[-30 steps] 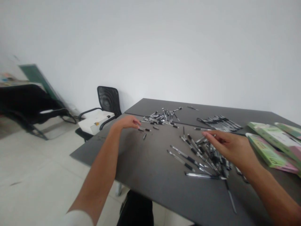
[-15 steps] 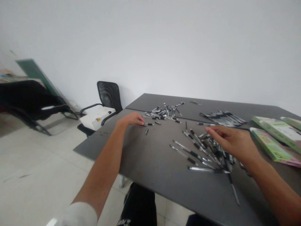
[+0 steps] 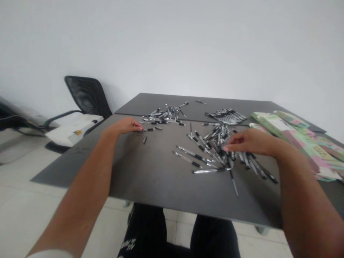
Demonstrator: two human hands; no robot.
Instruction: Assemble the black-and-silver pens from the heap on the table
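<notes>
Right hand (image 3: 251,141): fingertips (image 3: 226,147) loosely together, at the left edge of a heap of black-and-silver gel pens (image 3: 219,141), barrels crossing at all angles; any pinch cannot be told. Left hand (image 3: 123,126): fingers (image 3: 137,125) slack, together, empty, just beside a lone pen (image 3: 150,129) lying lengthwise toward the right hand on the grey table (image 3: 150,172). Heap lies directly ahead of the right hand, well apart from the left; a second pile of pens (image 3: 163,115) lies beyond.

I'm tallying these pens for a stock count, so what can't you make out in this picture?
Head view only:
- Pens beneath the right hand: hidden by the hand, so the pile can't be fully counted.
- Markings on the pens: too small to read.
- Green booklets: print blurred, and the stack is cut off by the right edge.
</notes>
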